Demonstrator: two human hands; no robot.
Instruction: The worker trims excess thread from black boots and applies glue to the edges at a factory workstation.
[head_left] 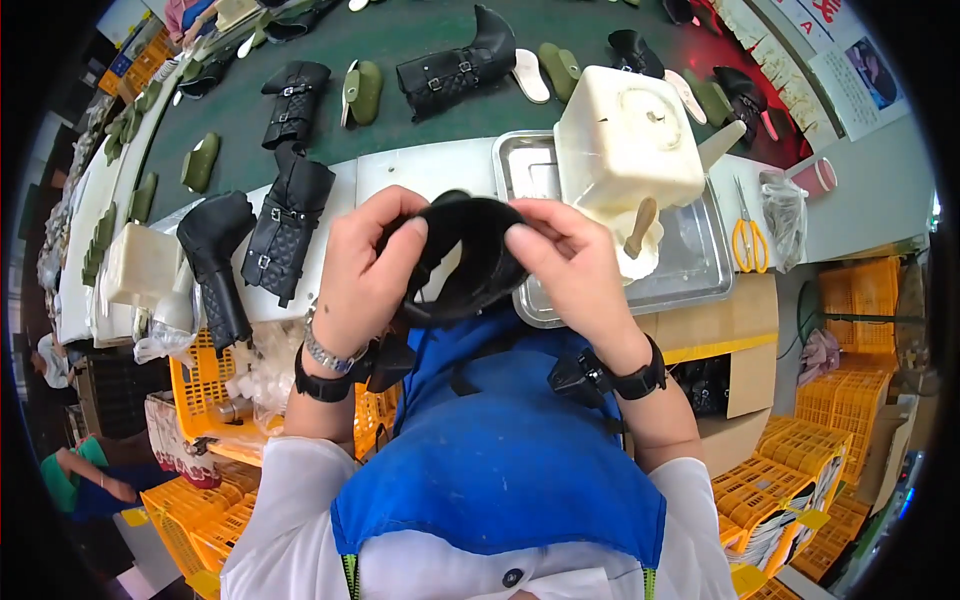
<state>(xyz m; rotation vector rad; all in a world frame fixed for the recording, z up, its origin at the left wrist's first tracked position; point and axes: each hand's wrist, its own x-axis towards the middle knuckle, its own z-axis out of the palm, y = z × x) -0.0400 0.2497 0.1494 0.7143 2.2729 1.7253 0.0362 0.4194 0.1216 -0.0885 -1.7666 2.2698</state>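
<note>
My left hand (pixel 365 265) and my right hand (pixel 580 260) grip opposite sides of the top rim of a black boot (pixel 495 255), thumbs toward me. Its wide opening faces me, and a pale patch shows inside; the lower part is hidden. Left of my left hand, a quilted black boot (pixel 290 225) with buckles lies beside another black boot (pixel 215 255). To the right of my right hand, a cream plastic container (pixel 635 140) stands in a metal tray (pixel 700 270). A wooden handle (pixel 642 225) sticks up from the container's near opening.
Across the table runs a green conveyor belt (pixel 235 120) carrying black boots and green and white insoles (pixel 531 77). Orange-handled scissors (pixel 748 240), a plastic bag (pixel 783 218) and a red cup (pixel 815 177) lie at right. Orange crates (pixel 790 460) stand low on both sides.
</note>
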